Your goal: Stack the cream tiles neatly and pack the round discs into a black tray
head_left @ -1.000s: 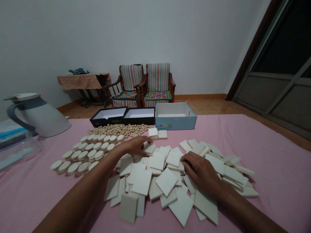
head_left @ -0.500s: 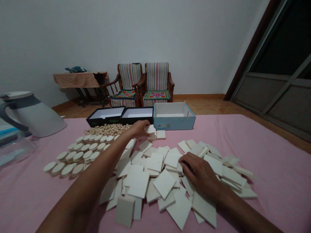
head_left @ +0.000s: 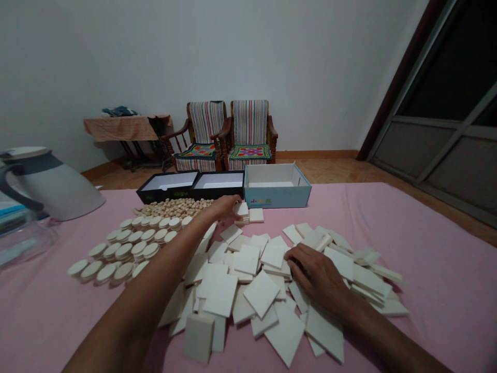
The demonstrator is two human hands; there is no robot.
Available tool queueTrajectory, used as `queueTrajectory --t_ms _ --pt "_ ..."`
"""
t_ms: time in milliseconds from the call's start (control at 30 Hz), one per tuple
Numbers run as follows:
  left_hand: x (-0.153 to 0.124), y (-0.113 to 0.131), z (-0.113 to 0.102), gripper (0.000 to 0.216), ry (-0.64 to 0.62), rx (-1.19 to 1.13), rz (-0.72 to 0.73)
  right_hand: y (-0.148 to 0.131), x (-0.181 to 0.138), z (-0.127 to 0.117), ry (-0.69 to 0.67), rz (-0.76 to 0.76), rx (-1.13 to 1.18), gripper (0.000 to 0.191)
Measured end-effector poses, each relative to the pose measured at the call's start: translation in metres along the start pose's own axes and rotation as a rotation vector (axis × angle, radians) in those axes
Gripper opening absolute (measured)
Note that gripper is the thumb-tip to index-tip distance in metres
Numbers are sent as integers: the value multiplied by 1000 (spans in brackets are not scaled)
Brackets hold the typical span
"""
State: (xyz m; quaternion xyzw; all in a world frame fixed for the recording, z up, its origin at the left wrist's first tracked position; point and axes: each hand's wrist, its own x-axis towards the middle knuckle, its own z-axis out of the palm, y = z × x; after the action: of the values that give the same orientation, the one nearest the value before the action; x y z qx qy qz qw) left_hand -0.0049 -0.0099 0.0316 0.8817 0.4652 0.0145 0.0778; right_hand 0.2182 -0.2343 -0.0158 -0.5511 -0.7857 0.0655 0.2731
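Note:
My left hand reaches to the far side of the table, its fingers closed round a short stack of small square wooden tiles. Right beside that stack lies another pale square tile. My right hand rests on a loose heap of pale square wooden tiles. Its fingers are curled down at the edge of a tile; what they grip, if anything, is hidden under the hand. Under and beside my left forearm stand rows of stacked round wooden discs.
Behind the discs lie many small wooden pieces. Two black boxes with white insides and a light blue box line the far side. A grey-white jug and clear plastic container stand left on the pink cloth.
The tile under my left hand, tilted before, now lies flatter on the stack, and that hand sits slightly lower. My right hand has barely moved.

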Motion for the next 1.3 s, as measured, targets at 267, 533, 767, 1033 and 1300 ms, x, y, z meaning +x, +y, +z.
queueTrajectory --t_ms 267,533,767,1033,1300 --pt "-66 35 -22 41 -237 -236 328 0 -1 1 -7 11 7 18" --pt "-110 60 -13 59 -265 -146 324 0 -1 1 18 5 11 15" --pt "-105 63 -17 55 -166 -55 341 0 -1 2 4 13 -1 16" --pt "-30 66 -15 53 195 110 188 -1 -1 1 -7 12 -3 17" --pt "6 73 12 51 184 225 138 -1 0 1 -14 24 -9 17"
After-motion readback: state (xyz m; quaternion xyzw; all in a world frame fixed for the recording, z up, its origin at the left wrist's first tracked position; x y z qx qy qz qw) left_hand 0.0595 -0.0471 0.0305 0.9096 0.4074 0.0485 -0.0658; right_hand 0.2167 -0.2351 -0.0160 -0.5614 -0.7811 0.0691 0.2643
